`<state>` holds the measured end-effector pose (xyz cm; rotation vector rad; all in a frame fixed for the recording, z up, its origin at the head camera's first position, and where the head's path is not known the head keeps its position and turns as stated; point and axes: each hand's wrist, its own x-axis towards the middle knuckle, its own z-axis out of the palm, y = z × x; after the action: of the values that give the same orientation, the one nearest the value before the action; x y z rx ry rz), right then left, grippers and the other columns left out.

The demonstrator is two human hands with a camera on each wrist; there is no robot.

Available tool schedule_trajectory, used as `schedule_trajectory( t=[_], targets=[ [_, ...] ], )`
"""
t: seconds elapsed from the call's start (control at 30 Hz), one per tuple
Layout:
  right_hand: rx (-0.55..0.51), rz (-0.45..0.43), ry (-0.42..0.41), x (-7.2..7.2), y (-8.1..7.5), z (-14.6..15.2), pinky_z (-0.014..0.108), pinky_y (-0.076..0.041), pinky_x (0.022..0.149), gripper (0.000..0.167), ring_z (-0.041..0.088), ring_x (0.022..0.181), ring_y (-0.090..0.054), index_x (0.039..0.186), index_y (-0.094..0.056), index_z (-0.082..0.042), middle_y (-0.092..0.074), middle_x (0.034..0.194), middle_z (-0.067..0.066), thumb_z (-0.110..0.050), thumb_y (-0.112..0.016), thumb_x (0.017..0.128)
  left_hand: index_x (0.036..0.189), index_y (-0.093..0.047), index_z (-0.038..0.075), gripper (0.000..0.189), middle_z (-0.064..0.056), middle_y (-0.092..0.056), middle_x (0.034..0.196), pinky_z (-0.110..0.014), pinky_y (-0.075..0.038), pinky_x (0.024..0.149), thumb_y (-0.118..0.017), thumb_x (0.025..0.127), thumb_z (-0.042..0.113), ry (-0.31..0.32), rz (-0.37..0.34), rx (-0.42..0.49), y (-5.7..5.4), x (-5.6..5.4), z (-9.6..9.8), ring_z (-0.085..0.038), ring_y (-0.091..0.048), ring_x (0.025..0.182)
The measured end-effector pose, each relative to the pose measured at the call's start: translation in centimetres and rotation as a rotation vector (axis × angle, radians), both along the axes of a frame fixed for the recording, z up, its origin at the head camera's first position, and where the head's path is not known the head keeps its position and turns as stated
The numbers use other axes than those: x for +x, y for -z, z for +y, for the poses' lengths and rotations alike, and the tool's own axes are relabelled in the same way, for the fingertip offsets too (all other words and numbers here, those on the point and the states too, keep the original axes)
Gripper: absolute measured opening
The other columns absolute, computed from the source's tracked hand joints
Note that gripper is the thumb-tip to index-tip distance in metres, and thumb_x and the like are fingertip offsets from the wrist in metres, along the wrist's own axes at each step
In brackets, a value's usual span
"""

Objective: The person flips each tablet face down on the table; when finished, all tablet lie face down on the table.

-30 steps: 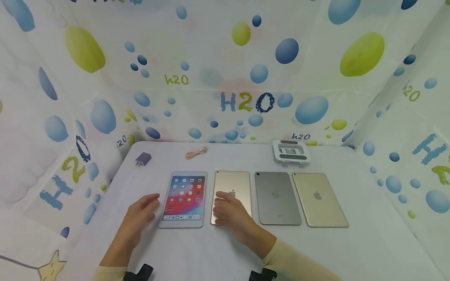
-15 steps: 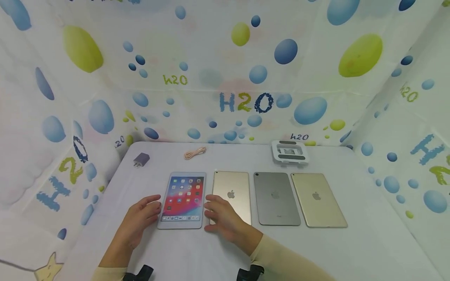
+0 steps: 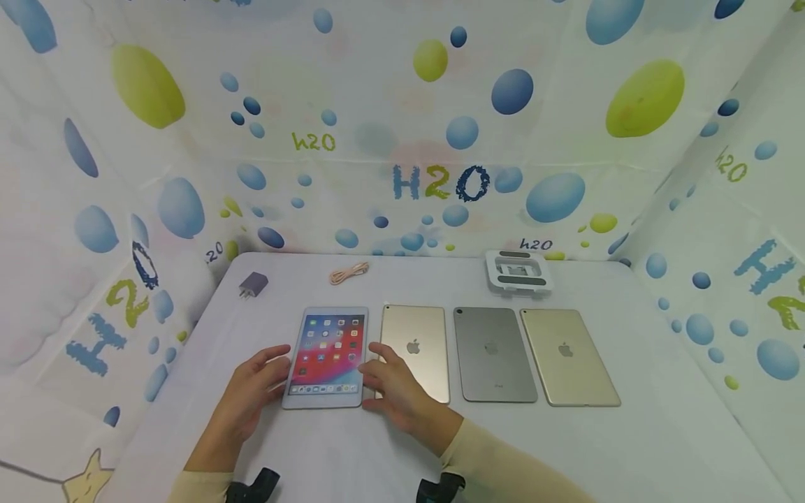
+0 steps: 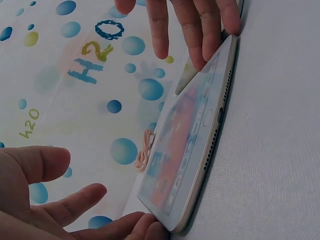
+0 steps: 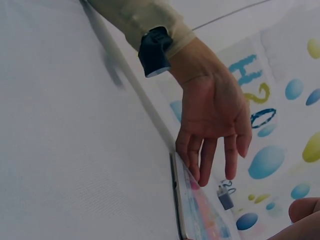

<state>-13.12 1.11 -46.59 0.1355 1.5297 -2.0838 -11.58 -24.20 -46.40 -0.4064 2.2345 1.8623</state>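
Observation:
A white-framed tablet [image 3: 330, 356] lies flat with its lit home screen up. My left hand [image 3: 248, 391] is at its left side, fingertips at the edge, the fingers loosely bent. On the opposite side my right hand [image 3: 399, 391] has its fingertips by the right edge, partly over the gold tablet [image 3: 415, 332] beside it. In the left wrist view, lower fingers of the left hand [image 4: 30, 200] touch the tablet's near corner. The right wrist view shows the left hand's fingertips at the far end of the tablet. Neither hand is curled around it.
To the right lie a grey tablet [image 3: 493, 356] and another gold tablet [image 3: 569, 360], backs up. Behind stand a purple charger plug [image 3: 254, 285], a coiled beige cable [image 3: 349, 273] and a white-and-grey stand-like device [image 3: 519, 272]. A patterned curtain [image 3: 377, 91] closes off the back.
My right hand has moved left from above the gold tablet to the right edge of the white-framed tablet. The left hand has shifted slightly right, closer to its edge.

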Motion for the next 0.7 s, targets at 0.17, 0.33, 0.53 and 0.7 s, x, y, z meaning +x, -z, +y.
schedule_trajectory(
  t=[0.17,0.33,0.53,0.7],
  targets=[
    [0.001,-0.005,0.017,-0.08,-0.16,-0.19,0.068,-0.042,0.105,0.071,0.046,0.137,-0.043,0.159,-0.027,-0.011,-0.038,0.154,0.026,-0.018,-0.058,0.096,0.155,-0.036,0.005,0.054,-0.024,-0.042,0.154,-0.048,-0.046,0.110,-0.048,0.108,0.030,-0.006,0.000,0.003,0.08,-0.19,0.07,-0.040,-0.047,0.136],
    [-0.011,-0.015,0.042,-0.19,-0.12,-0.32,0.062,-0.046,0.101,0.075,0.042,0.132,-0.048,0.161,-0.023,-0.011,-0.039,0.152,0.026,-0.016,-0.058,0.094,0.154,-0.038,0.006,0.053,-0.023,-0.044,0.153,-0.040,-0.049,0.104,-0.048,0.108,0.032,-0.006,0.001,0.007,0.01,-0.39,0.18,-0.036,-0.048,0.133],
    [-0.012,-0.030,0.041,-0.50,0.09,-0.37,0.047,-0.054,0.089,0.074,0.025,0.105,-0.055,0.159,-0.025,-0.006,-0.057,0.114,0.016,-0.017,-0.058,0.094,0.155,-0.038,0.007,0.056,-0.023,-0.042,0.154,-0.044,-0.049,0.106,-0.050,0.107,0.035,-0.012,-0.011,-0.004,0.31,-0.60,0.03,-0.036,-0.047,0.133],
    [-0.017,-0.021,0.039,-0.49,0.08,-0.35,0.042,-0.055,0.087,0.072,0.024,0.104,-0.056,0.158,-0.025,-0.002,-0.058,0.117,0.017,-0.018,-0.057,0.095,0.153,-0.041,0.006,0.052,-0.022,-0.048,0.149,-0.031,-0.052,0.094,-0.049,0.108,0.031,-0.024,-0.017,0.015,0.24,-0.57,-0.14,-0.030,-0.052,0.123]
  ],
)
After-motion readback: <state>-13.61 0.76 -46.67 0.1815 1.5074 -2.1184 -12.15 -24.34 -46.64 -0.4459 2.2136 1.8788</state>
